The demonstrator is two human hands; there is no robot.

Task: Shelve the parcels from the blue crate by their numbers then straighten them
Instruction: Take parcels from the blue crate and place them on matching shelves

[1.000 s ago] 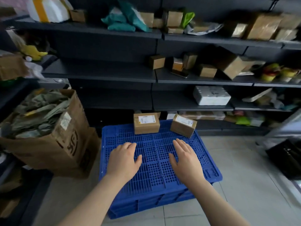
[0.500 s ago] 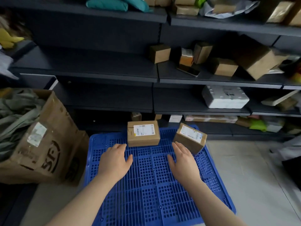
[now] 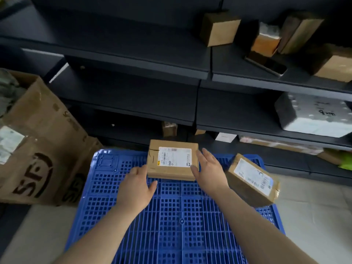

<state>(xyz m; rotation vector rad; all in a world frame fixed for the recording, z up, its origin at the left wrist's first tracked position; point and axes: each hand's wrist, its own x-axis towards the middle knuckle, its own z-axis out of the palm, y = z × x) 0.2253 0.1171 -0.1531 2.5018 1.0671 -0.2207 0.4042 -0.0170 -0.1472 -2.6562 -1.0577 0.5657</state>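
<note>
At the far edge of the blue crate lies a flat brown parcel, label up, with the left hand at its near-left corner and the right hand along its right side, both with fingers straight and spread, gripping nothing; whether they touch the cardboard I cannot tell. A second parcel sits tilted at the crate's far-right corner. To lift the flat one well, both palms should probably press its opposite sides evenly, keeping the label up so its number can be read before choosing a place on the dark shelves beyond the crate.
</note>
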